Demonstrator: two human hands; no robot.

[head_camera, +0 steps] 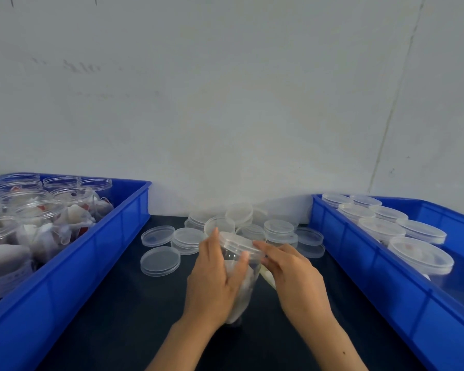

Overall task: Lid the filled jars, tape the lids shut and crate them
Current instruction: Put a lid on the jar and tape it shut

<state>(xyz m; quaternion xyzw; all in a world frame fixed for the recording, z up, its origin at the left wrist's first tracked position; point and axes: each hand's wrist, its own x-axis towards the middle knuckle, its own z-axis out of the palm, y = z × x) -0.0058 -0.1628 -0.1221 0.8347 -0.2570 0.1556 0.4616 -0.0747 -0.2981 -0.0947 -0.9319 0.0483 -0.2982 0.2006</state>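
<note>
A clear plastic jar (243, 279) filled with white packets stands on the dark table in front of me, a clear lid (237, 243) on its mouth. My left hand (214, 274) grips the jar's left side, thumb across its front. My right hand (292, 271) is at the jar's right side, its fingers touching the lid's rim. Something pale, possibly tape (268, 277), shows under my right hand. Several loose clear lids (160, 261) lie behind the jar.
A blue crate (97, 253) on the left holds several open filled jars (38, 218). A blue crate (364, 266) on the right holds several lidded jars (419, 255). A white wall stands close behind the table.
</note>
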